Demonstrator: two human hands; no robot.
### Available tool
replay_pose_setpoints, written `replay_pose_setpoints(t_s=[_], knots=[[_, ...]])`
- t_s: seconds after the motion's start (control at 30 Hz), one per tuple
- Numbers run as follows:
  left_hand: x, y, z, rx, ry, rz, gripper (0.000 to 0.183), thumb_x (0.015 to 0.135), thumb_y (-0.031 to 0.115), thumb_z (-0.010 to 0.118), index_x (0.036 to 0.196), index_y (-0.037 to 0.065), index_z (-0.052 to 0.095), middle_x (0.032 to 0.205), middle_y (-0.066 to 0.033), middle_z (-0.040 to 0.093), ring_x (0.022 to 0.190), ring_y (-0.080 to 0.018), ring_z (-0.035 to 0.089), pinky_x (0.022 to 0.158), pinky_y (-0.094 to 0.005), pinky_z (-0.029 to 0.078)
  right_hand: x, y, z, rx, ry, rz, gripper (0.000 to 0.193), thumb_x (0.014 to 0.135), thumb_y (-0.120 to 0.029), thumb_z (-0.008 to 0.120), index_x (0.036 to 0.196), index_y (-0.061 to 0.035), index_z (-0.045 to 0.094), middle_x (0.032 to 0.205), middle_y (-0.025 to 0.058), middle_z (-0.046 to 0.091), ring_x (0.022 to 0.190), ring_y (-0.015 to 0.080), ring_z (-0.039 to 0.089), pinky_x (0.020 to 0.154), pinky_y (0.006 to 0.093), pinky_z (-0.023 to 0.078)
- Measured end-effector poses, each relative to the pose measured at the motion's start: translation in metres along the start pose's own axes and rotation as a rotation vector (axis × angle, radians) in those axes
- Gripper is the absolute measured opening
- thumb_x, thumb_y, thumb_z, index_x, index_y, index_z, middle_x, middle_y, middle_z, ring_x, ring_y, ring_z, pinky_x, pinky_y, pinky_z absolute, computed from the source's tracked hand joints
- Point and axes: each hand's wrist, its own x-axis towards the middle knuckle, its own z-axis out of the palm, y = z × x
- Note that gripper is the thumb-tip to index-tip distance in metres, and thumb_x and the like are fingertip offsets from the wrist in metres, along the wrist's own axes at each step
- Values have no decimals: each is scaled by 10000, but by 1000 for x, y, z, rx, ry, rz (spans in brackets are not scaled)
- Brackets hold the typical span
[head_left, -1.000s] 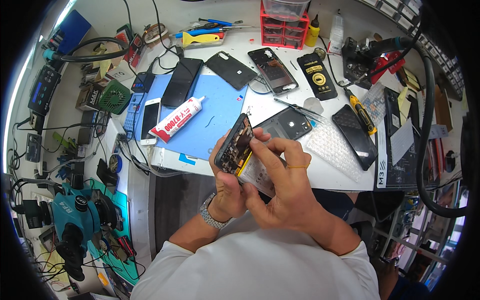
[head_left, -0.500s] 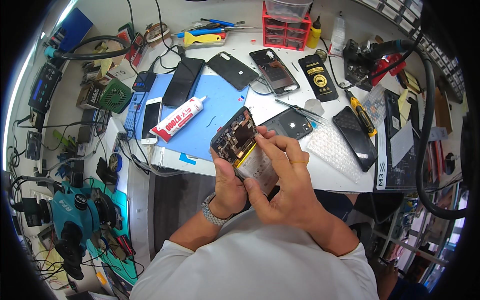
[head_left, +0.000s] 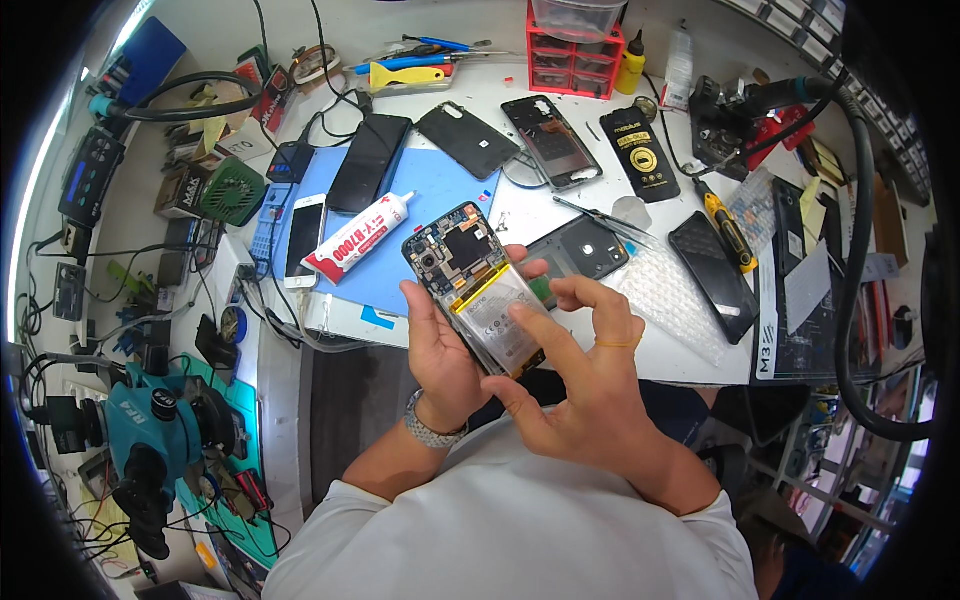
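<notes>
An opened smartphone (head_left: 428,262) rests in my left hand (head_left: 440,350), above the table's front edge. Its back cover is off, so the circuit board and camera show at the top. Below them lies a silver battery (head_left: 505,322) with a yellow strip along its upper edge. My left thumb lies along one side of the phone, and fingertips appear past the other side. My right hand (head_left: 590,400) has its fingers apart; the index fingertip is at the battery's face and the thumb is by the phone's lower edge.
On a blue mat (head_left: 400,240) lie a glue tube (head_left: 362,238) and a black phone (head_left: 370,165). Phone covers (head_left: 468,140), a phone frame (head_left: 552,142), bubble wrap (head_left: 665,305) and a yellow-black screwdriver (head_left: 728,230) lie around. A teal microscope (head_left: 150,430) stands left.
The phone has turned flatter, so its board and battery face up more. My right hand has loosened from the phone's side, with its index fingertip now over the battery.
</notes>
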Motion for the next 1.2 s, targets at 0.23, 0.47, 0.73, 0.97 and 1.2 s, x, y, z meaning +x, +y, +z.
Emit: replay_pose_setpoints(t_s=[0.23,0.47,0.73,0.97,1.2], knots=[[11,6,11,-182,220,-59,860,1162,684,123,1632,31,427,1473,-206,619,1330,-399,637,1160,-594,528,-7,6,0,33,-167,-62,616,812,-90,879,1406,-92,717,1455,173,537,1280,363,546,986,491,383],[21,9,-4,-290,72,-158,836,1182,630,130,1590,-29,446,1476,-280,595,1374,-490,607,1172,-643,521,-7,35,11,-24,159,-191,528,778,-16,838,1288,-125,755,1311,73,676,1149,279,639,927,449,381],[20,0,29,-82,261,37,499,1188,469,502,1516,96,447,1456,-232,617,1429,-401,603,1178,-589,533,20,41,2,145,570,-109,221,964,-70,826,1158,-57,720,1074,97,750,916,282,689,861,388,424],[29,-9,47,336,365,184,569,1082,44,712,1547,91,388,1312,-130,712,1144,-244,766,879,-421,705,23,45,4,771,578,254,364,1012,-95,839,1290,17,631,1171,111,716,1050,160,677,991,313,535],[28,-21,49,409,424,252,604,1076,52,727,1569,92,380,1319,-121,690,1150,-226,753,891,-415,714,8,60,16,867,588,120,493,1002,75,756,1430,20,517,1268,141,708,1137,138,667,1003,304,510]])
